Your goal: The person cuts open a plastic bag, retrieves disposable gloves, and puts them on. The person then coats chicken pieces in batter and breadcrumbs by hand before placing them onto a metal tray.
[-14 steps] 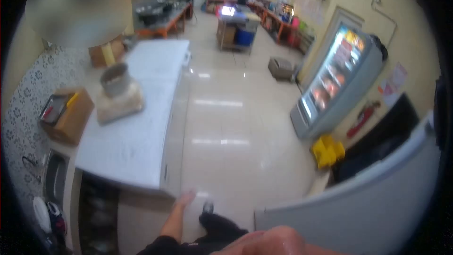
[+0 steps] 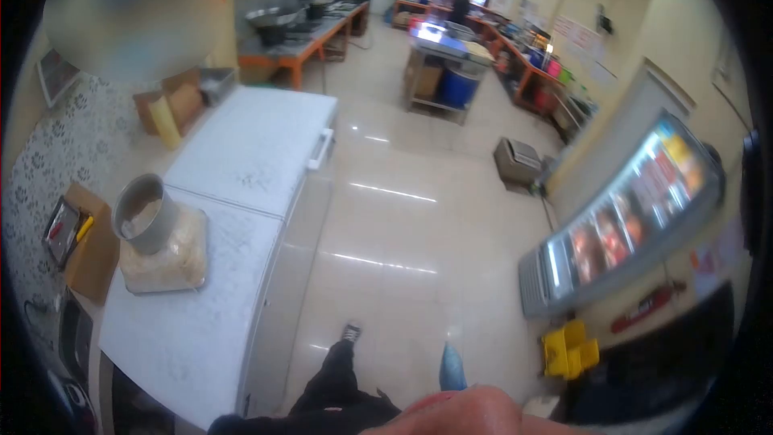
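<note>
My left hand is out of view now; only my dark sleeve and clothing show at the bottom. A blue, pointed shape (image 2: pixel 452 366) stands in front of my body on the right side. It may be my right hand in a glove or something held by it; the frame does not show which. To my left, a round metal pot (image 2: pixel 146 213) with pale contents sits on a clear bag of pale, powdery or grainy stuff (image 2: pixel 181 258). Both rest on a white chest-like counter (image 2: pixel 185 330), apart from my hands. My shoe (image 2: pixel 351 330) is on the tiled floor.
A cardboard box (image 2: pixel 90 254) stands beside the counter, near a sink (image 2: pixel 74 334). On the right are a glass-door fridge (image 2: pixel 616 229), a yellow mop bucket (image 2: pixel 570 350) and a fire extinguisher (image 2: pixel 644 310). Ahead stand a metal table (image 2: pixel 435 105) and a bin-like box (image 2: pixel 517 163).
The view has moved forward and turned. My left hand has gone out of sight, a foot has stepped ahead, and the blue shape has come into view. The pot and bag look nearer.
</note>
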`<action>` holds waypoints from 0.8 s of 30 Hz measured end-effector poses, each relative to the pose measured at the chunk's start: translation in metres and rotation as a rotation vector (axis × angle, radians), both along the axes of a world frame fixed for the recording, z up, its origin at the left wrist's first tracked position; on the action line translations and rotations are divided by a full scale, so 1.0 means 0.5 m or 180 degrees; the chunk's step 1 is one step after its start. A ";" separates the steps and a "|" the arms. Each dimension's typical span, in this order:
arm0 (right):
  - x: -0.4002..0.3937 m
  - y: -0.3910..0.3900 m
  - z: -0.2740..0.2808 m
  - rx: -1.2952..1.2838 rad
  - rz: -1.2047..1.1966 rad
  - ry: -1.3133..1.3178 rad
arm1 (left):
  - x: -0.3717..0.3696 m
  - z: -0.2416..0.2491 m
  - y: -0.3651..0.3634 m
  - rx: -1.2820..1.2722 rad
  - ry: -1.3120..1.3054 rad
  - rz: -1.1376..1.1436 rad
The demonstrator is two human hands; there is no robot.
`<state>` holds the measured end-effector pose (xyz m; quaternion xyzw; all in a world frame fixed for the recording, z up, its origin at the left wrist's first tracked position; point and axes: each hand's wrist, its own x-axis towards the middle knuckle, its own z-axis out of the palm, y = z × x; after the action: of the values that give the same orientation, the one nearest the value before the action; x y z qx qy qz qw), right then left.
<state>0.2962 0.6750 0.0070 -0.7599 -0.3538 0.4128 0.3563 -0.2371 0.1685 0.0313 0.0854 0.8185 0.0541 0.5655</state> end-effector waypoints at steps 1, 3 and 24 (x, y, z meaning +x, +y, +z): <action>-0.041 0.087 -0.007 0.0061 -0.0162 0.0258 | -0.015 -0.018 0.054 -0.0061 -0.0077 -0.0131; -0.082 0.202 -0.047 0.0178 -0.0605 0.0803 | -0.079 -0.041 0.198 -0.0027 -0.0202 -0.0574; -0.617 1.731 0.103 -0.0016 -0.0137 -0.0508 | -0.783 0.037 2.391 0.0979 -0.0321 -0.0794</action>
<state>-0.0124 1.5404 0.0585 -0.7987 -0.3636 0.3440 0.3338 -0.6286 1.3638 0.0498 0.2687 0.7544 0.1123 0.5883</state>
